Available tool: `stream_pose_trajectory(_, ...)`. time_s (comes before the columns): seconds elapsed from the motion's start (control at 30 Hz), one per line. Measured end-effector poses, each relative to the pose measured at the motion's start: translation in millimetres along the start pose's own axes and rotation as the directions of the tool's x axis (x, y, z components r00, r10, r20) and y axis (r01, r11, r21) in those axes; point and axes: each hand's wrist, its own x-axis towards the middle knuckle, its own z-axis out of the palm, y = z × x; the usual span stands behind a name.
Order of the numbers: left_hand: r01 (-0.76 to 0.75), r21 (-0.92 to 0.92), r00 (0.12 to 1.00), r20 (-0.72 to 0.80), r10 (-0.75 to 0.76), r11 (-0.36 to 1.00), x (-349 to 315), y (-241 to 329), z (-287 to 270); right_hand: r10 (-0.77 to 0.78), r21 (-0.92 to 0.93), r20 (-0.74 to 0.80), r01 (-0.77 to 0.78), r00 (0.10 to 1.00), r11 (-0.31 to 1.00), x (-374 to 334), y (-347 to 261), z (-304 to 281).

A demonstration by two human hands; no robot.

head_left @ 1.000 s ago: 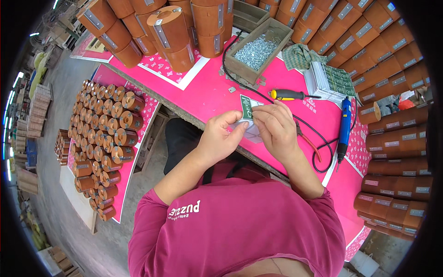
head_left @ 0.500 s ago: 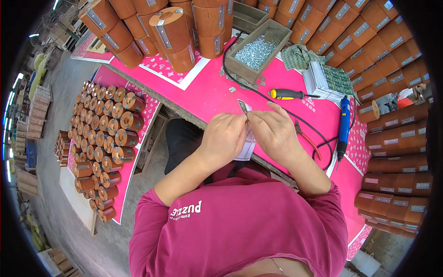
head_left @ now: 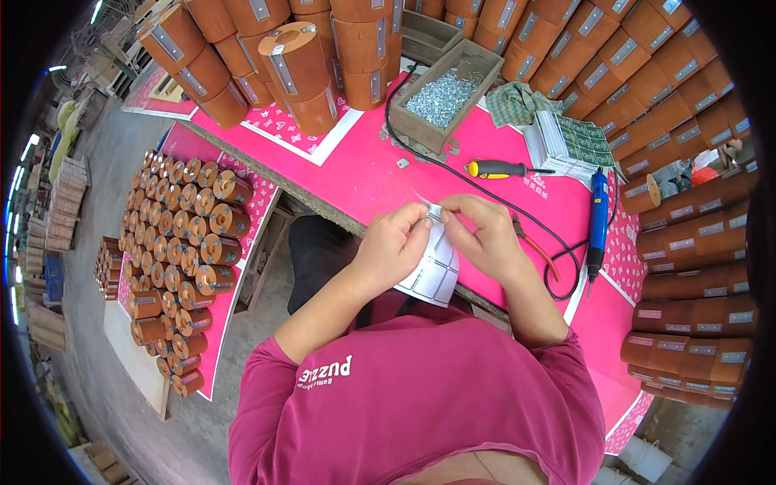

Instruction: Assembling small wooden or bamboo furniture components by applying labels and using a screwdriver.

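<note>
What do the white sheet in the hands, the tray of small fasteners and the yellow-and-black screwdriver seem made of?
White sheet: thin paper or film, matte-looking; it bends softly. 
Tray: probably bare wood, being dull, grey-brown and board-like.
Fasteners: metal, likely plated steel, from their silvery glint.
Screwdriver: handle likely plastic, from its solid colours.

My left hand (head_left: 396,244) and right hand (head_left: 489,236) hide part of the far end of the white sheet (head_left: 433,271). At 12 o'clock, brown cylinders (head_left: 358,9) are cut off; at 9, stacks (head_left: 69,202) look blurred.
</note>
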Motion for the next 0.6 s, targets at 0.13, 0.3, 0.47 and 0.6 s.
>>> stream_pose_trajectory(0.13, 0.017, -0.081, 1.000, 0.005, -0.017, 0.997, 0.3, -2.0, -2.4, -0.045, 0.073, 0.050, 0.041, 0.998, 0.997, 1.4, -2.1, -3.7)
stream_pose_trajectory(0.3, 0.006, -0.024, 0.999, 0.039, -0.005, 1.000, -0.5, 5.6, -5.4, -0.048, 0.051, 0.139, 0.042, 0.989, 0.998, 3.1, -3.5, -13.7)
stream_pose_trajectory(0.47, -0.012, 0.022, 0.992, 0.130, 0.009, 1.000, -0.9, 10.1, -11.8, -0.066, 0.082, 0.169, 0.052, 0.983, 0.995, 5.9, -4.0, -20.2)
stream_pose_trajectory(0.6, -0.059, 0.058, 0.983, 0.176, 0.048, 0.997, -1.1, 2.8, -14.7, -0.072, 0.034, 0.207, 0.066, 0.976, 0.997, 6.6, -8.7, -23.2)
